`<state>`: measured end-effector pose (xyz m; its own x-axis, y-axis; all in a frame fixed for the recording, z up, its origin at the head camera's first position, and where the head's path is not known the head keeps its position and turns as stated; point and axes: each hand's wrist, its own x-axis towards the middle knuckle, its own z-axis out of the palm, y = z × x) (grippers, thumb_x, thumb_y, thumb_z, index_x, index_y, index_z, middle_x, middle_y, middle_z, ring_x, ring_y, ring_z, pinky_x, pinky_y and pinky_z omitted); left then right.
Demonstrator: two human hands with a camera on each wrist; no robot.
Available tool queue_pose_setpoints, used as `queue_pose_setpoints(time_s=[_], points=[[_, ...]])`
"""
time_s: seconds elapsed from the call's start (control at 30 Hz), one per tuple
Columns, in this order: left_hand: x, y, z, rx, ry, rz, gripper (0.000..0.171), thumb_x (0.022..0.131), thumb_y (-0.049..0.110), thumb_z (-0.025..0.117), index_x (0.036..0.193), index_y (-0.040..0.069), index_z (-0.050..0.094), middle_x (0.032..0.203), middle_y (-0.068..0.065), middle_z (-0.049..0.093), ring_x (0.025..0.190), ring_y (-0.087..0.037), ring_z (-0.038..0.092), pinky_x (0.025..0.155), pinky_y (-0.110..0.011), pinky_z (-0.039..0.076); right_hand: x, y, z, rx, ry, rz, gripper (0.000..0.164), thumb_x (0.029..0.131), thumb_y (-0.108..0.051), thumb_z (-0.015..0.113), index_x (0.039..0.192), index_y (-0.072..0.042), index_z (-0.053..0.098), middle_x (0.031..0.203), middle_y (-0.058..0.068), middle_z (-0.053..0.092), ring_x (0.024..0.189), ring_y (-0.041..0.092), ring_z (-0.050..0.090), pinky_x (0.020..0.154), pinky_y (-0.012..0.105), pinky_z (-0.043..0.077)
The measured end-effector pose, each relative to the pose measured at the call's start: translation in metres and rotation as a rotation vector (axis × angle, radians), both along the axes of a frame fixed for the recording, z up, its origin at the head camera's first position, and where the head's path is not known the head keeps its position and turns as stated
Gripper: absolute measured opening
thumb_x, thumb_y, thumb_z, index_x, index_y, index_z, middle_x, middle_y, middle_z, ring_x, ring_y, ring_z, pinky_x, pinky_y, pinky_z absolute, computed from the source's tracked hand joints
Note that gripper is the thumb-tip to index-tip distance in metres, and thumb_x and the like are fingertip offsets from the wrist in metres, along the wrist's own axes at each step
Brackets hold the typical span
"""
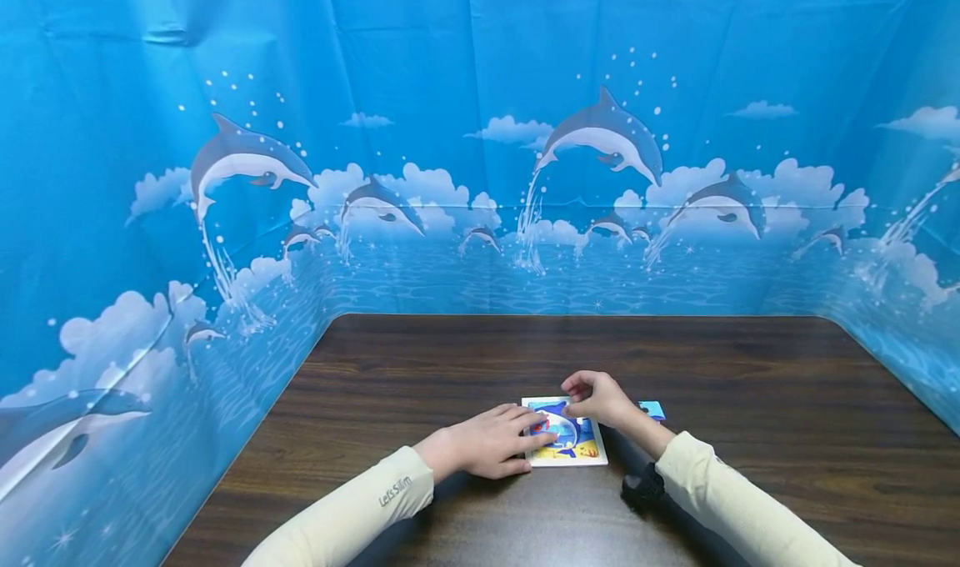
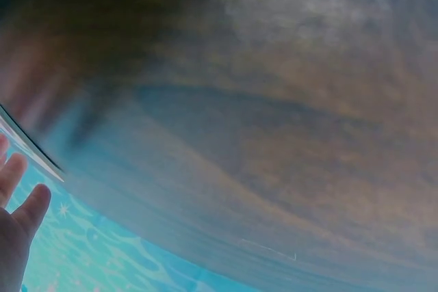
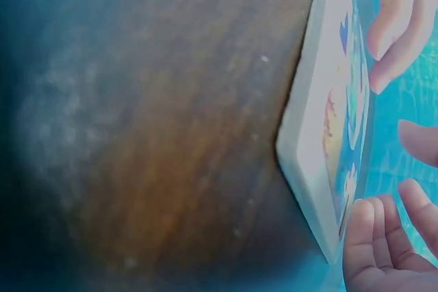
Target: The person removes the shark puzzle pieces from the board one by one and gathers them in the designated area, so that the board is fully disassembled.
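A white-edged picture puzzle [image 1: 581,459] with a dolphin, blue water and yellow sand lies flat on the table. My left hand [image 1: 498,440] rests across its left side, fingers spread and fairly straight over the picture. Over the upper right part of the puzzle hovers my right hand [image 1: 603,398], its fingers loosely bent. In the right wrist view a gap shows between thumb and index finger of the right hand [image 3: 390,244], with nothing between them. A blue puzzle piece [image 1: 652,409] lies on the table just beyond the right wrist, partly hidden by it.
The dark wood table [image 1: 420,358] has rounded far corners. A blue curtain [image 1: 420,75] printed with dolphins surrounds its back and sides. A small black device [image 1: 642,485] sits beneath the right sleeve cuff.
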<state>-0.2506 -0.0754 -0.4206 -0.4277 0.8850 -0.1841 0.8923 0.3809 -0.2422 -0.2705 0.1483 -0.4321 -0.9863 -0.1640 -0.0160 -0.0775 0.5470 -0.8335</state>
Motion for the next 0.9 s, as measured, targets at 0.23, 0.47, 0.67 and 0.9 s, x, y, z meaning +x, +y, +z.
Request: queue_pose_setpoints(time_s=[0.23, 0.47, 0.67, 0.9], points=[[-0.0005, 0.0001, -0.0015, -0.016, -0.033, 0.011, 0.054, 0.100, 0.045, 0.034, 0.150, 0.029, 0.023, 0.153, -0.003, 0.029, 0.139, -0.020, 0.031, 0.113, -0.039, 0.029, 0.0007, -0.0046, -0.0033, 0.042, 0.006, 0.000, 0.029, 0.072, 0.002, 0.076, 0.099, 0.001, 0.064, 0.089, 0.009, 0.062, 0.078, 0.015, 0.056, 0.074, 0.030, 0.052], [-0.0010, 0.0003, -0.0019, -0.020, -0.056, 0.026, 0.054, 0.100, 0.045, 0.034, 0.150, 0.029, 0.023, 0.154, -0.002, 0.028, 0.140, -0.019, 0.030, 0.114, -0.040, 0.027, 0.0007, -0.0082, -0.0019, 0.067, 0.022, 0.013, 0.030, 0.068, 0.006, 0.077, 0.095, 0.001, 0.065, 0.088, 0.009, 0.062, 0.077, 0.015, 0.055, 0.073, 0.030, 0.051], [-0.0014, 0.0010, -0.0016, -0.029, -0.047, 0.026, 0.053, 0.100, 0.045, 0.034, 0.150, 0.030, 0.022, 0.154, -0.002, 0.029, 0.140, -0.019, 0.031, 0.114, -0.041, 0.027, -0.0009, -0.0081, -0.0031, 0.070, 0.011, 0.015, 0.032, 0.068, 0.007, 0.077, 0.097, 0.000, 0.065, 0.088, 0.009, 0.061, 0.077, 0.015, 0.053, 0.073, 0.030, 0.051], [-0.0014, 0.0015, -0.0020, -0.035, -0.025, 0.022, 0.053, 0.100, 0.044, 0.034, 0.150, 0.030, 0.023, 0.153, -0.002, 0.030, 0.139, -0.019, 0.032, 0.113, -0.043, 0.029, -0.0029, -0.0087, -0.0013, 0.098, 0.000, 0.015, 0.032, 0.067, 0.006, 0.078, 0.097, 0.001, 0.066, 0.087, 0.008, 0.061, 0.077, 0.015, 0.053, 0.071, 0.029, 0.049]])
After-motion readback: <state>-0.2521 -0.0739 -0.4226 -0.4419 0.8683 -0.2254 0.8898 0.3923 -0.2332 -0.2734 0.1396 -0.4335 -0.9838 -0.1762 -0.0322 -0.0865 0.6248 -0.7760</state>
